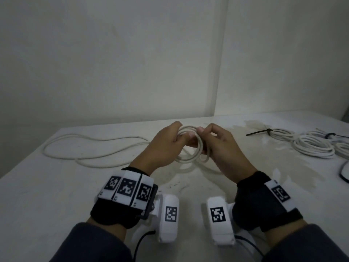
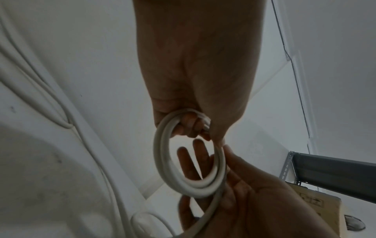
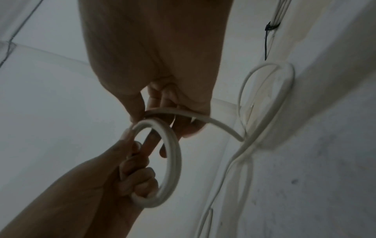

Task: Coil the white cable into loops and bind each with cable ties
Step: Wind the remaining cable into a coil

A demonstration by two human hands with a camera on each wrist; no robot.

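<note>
A small coil of white cable [image 1: 190, 146] hangs between my two hands above the middle of the white table [image 1: 56, 195]. My left hand [image 1: 168, 142] grips the coil's left side with curled fingers [image 2: 189, 125]. My right hand [image 1: 213, 142] pinches the coil's top right and guides the free strand; in the right wrist view its fingers [image 3: 162, 103] curl over the strand [image 3: 203, 119]. In the left wrist view the coil [image 2: 189, 185] shows a few turns. The loose rest of the cable [image 1: 90, 148] trails off to the left on the table.
At the right of the table lie finished white coils [image 1: 313, 146], one bound with a black cable tie [image 1: 258, 132]. A black wire [image 1: 342, 173] runs off the right edge. Walls close the table in at the back. A metal shelf [image 2: 333, 173] shows in the left wrist view.
</note>
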